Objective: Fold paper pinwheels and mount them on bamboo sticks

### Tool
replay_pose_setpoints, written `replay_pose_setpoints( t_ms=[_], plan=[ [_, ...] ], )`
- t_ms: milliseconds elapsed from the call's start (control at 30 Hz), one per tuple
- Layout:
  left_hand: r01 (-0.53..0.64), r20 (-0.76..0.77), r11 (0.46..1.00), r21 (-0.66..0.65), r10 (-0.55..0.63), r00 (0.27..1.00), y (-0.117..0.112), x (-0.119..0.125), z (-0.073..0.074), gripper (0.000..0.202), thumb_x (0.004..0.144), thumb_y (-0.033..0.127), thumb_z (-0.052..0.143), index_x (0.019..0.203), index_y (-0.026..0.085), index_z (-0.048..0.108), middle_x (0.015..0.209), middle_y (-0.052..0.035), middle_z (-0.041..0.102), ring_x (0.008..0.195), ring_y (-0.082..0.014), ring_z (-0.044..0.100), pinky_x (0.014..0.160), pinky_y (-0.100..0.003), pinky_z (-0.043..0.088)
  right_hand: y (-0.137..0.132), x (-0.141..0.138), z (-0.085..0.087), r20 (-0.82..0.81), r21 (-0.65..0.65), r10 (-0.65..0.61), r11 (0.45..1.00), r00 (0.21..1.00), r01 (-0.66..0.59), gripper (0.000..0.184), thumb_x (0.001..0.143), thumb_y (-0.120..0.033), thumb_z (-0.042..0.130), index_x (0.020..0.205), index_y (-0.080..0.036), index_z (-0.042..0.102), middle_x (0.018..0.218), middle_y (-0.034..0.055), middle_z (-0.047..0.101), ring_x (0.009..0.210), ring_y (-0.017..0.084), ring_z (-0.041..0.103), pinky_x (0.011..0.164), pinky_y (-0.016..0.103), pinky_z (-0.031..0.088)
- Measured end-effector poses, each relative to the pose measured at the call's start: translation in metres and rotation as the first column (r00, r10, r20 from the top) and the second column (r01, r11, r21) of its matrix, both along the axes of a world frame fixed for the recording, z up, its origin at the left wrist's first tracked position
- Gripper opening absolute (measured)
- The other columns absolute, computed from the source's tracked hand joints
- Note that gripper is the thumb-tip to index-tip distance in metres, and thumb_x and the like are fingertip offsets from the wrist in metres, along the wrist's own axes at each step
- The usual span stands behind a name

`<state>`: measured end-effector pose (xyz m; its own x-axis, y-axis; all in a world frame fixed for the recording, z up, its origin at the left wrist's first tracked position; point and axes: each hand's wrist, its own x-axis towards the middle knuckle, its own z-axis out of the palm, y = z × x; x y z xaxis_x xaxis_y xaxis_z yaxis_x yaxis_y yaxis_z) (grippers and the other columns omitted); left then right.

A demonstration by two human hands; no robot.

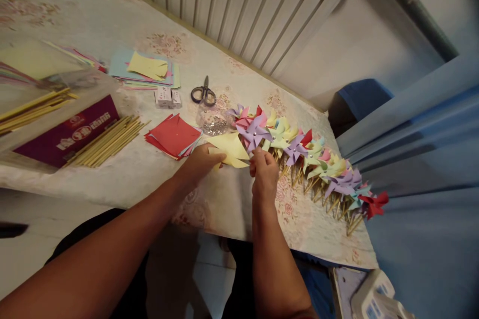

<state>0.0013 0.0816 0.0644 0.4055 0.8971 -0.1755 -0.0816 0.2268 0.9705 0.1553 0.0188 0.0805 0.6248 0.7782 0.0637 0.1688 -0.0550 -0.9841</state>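
Both of my hands are on a yellow paper square (231,149) with cut corners, near the table's front edge. My left hand (200,163) pinches its left side, fingers closed over the paper. My right hand (264,172) pinches the right side, fingertips pressed together on a folded corner. Just beyond the paper lies a row of finished paper pinwheels (299,152) on wooden sticks, pastel and red, running off to the right. A small clear bag of shiny pins (212,122) sits right behind the paper.
A stack of red paper squares (172,136), scissors (204,92), two small white boxes (168,97), pastel paper stacks (145,70), bamboo sticks (108,142) and a maroon box (67,132) lie on the floral table (112,25). A radiator stands behind, blue fabric at right.
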Motion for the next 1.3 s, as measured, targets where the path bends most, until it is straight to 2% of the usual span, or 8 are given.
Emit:
replay_pose_setpoints(
  t_ms=[67,167,300,500,800,967,1167,1300],
  plan=[
    [0.054,-0.012,0.999,0.01,-0.053,0.998,0.0,-0.003,0.002,0.015,0.063,0.031,0.066,0.063,0.016,0.062,0.062,0.0005,0.062,0.059,-0.0129,0.053,0.055,-0.024,0.038,0.001,0.005,-0.002,-0.187,-0.048,0.129,0.989,0.974,-0.14,0.047,0.076,-0.067,0.063,0.078,-0.02,0.066,0.061,-0.0017,0.056,0.05,0.012,0.045,0.047,0.026,0.034],
    [0.139,-0.009,0.99,0.001,-0.139,0.99,0.0,-0.005,0.001,0.016,0.062,0.028,0.066,0.072,0.015,0.066,0.063,0.0001,0.064,0.057,-0.0134,0.053,0.054,-0.024,0.038,0.003,0.003,-0.004,-0.386,-0.021,0.268,0.954,0.883,-0.299,0.046,0.068,-0.066,0.073,0.076,-0.021,0.067,0.062,-0.0002,0.06,0.053,0.015,0.051,0.049,0.028,0.04],
    [0.2,-0.025,0.98,0.011,-0.2,0.98,0.001,-0.005,-0.005,0.02,0.061,0.025,0.066,0.078,0.015,0.069,0.067,-0.0005,0.067,0.058,-0.0135,0.054,0.055,-0.024,0.039,0.003,-0.004,-0.005,-0.477,-0.023,0.305,0.933,0.824,-0.358,0.041,0.055,-0.051,0.084,0.075,-0.019,0.07,0.062,-0.0001,0.066,0.053,0.014,0.055,0.052,0.027,0.046],
    [0.208,-0.109,0.977,0.044,-0.203,0.973,0.001,-0.004,-0.004,0.017,0.06,0.022,0.064,0.075,0.017,0.069,0.066,0.0012,0.066,0.059,-0.0139,0.054,0.055,-0.024,0.038,0.004,-0.003,-0.014,-0.39,-0.097,0.269,0.939,0.881,-0.33,0.029,0.054,-0.033,0.082,0.075,-0.016,0.072,0.066,-0.0002,0.071,0.054,0.013,0.059,0.055,0.026,0.047],
    [0.2,-0.184,0.971,0.131,-0.175,0.967,-0.001,-0.001,-0.004,0.015,0.06,0.022,0.062,0.072,0.017,0.069,0.068,0.0014,0.066,0.063,-0.0153,0.054,0.056,-0.024,0.038,0.003,-0.003,-0.016,-0.184,-0.192,0.28,0.93,0.942,-0.314,0.019,0.06,-0.028,0.076,0.073,-0.016,0.069,0.062,-0.002,0.067,0.052,0.012,0.056,0.052,0.024,0.045],
    [0.191,-0.016,0.981,0.017,-0.191,0.981,-0.004,0.0,-0.003,0.021,0.063,0.028,0.069,0.08,0.016,0.068,0.065,0.0028,0.062,0.059,-0.013,0.051,0.056,-0.024,0.036,0.007,-0.002,-0.023,-0.186,-0.139,0.228,0.957,0.956,-0.255,0.025,0.061,-0.03,0.076,0.081,-0.016,0.072,0.067,0.0008,0.072,0.057,0.016,0.062,0.052,0.027,0.051],
    [0.178,0.307,0.952,-0.25,-0.096,0.947,-0.013,0.004,-0.007,0.044,0.071,0.04,0.078,0.105,0.015,0.069,0.088,-0.0052,0.072,0.08,-0.0163,0.066,0.071,-0.026,0.046,0.012,-0.005,-0.028,-0.338,0.027,0.085,0.996,0.937,-0.081,0.028,0.063,-0.026,0.074,0.088,-0.015,0.071,0.078,0.0036,0.075,0.064,0.018,0.067,0.059,0.03,0.057],
    [0.196,0.44,0.931,-0.309,-0.042,0.897,-0.02,0.014,-0.01,0.032,0.067,0.035,0.081,0.09,0.015,0.071,0.085,-0.0046,0.072,0.079,-0.0158,0.065,0.076,-0.028,0.049,0.013,-0.013,-0.027,-0.414,0.09,0.073,0.995,0.907,-0.039,0.03,0.063,-0.026,0.074,0.091,-0.017,0.07,0.081,0.0029,0.074,0.066,0.017,0.068,0.062,0.03,0.059]
  ],
)
